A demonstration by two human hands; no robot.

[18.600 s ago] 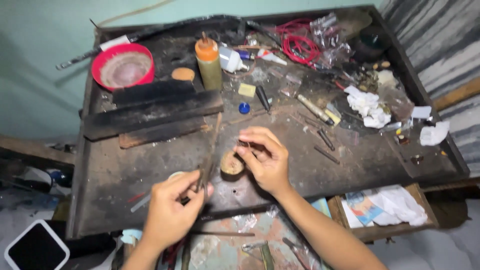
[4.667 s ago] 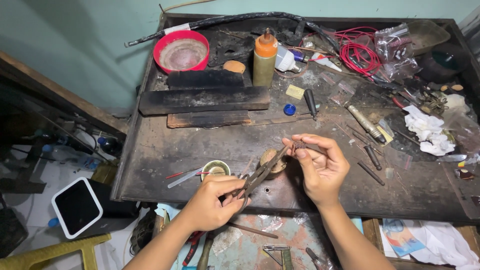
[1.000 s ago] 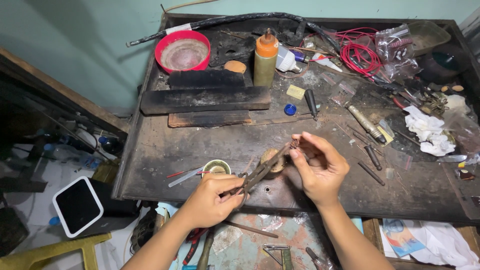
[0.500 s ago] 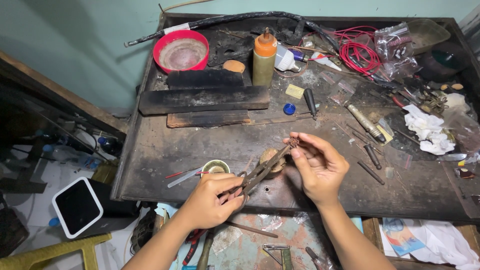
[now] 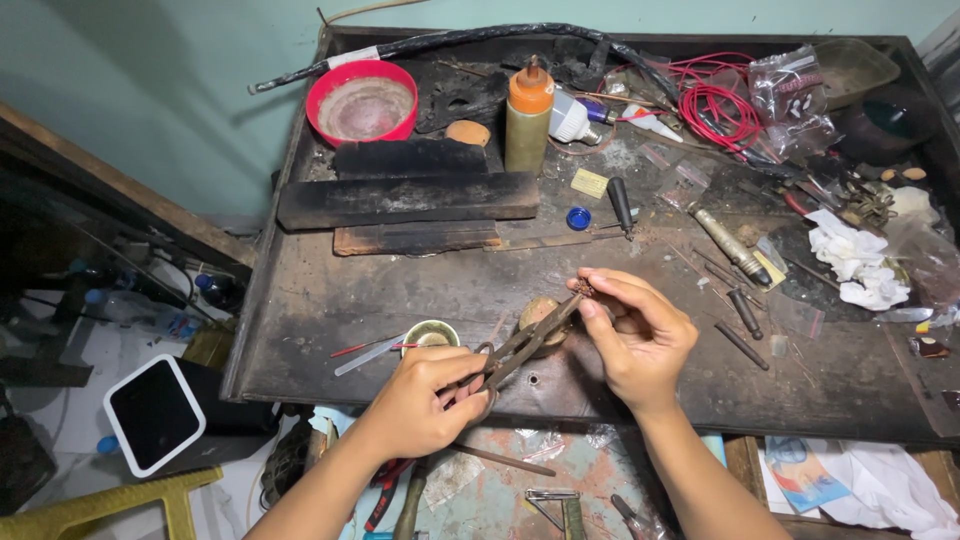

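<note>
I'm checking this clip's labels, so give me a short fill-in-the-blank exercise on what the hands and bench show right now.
1. The left hand grips a pair of dark metal ____ by the handles.
2. The tool's tips meet a small piece pinched by the fingers of the ____ hand.
3. The bowl at the bench's far left corner is ____ in colour.
4. The tall bottle behind the black blocks has an ____ cap.

Missing words: pliers; right; red; orange

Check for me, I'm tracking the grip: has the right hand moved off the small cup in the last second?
No. The right hand stays right of the cup.
</note>
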